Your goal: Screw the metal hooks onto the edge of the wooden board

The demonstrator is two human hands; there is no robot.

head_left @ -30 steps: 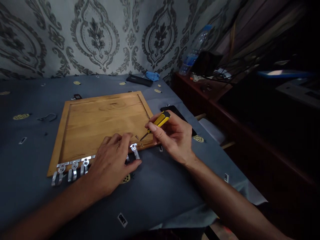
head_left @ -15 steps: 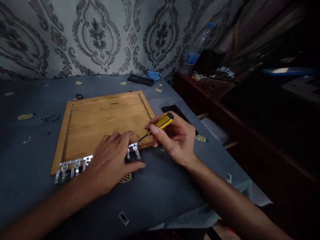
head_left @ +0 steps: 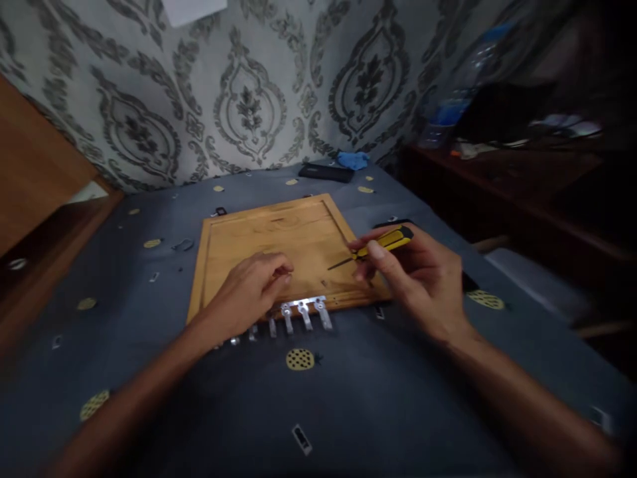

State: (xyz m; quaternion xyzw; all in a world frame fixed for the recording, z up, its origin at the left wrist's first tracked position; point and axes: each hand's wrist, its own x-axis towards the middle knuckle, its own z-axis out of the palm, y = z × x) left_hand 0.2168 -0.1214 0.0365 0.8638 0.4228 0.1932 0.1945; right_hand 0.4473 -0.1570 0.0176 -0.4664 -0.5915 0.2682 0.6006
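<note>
My right hand [head_left: 423,285] grips a yellow and black screwdriver [head_left: 388,243], its thin shaft pointing left over the wooden board [head_left: 263,232]. The tip is apart from the metal hook rail [head_left: 304,307] along the board's near edge. My left hand [head_left: 253,285] is over the board's near left part, fingertips drawn together; whatever they may hold cannot be made out. That hand and wrist hide part of the rail, whose several silver hooks hang past the edge. A small screw-like piece [head_left: 324,283] shows on the board just above the rail.
A patterned dark cloth [head_left: 348,392] covers the table. Near the wall lie a black case [head_left: 326,173] and a crumpled blue cloth [head_left: 353,160]. A dark flat object [head_left: 468,283] is partly behind my right hand. A plastic bottle [head_left: 442,119] stands on the brown furniture at right.
The view has swung left. My left hand has come off the hook rail and its fingers have curled together. The screwdriver tip has lifted away from the rail's right end.
</note>
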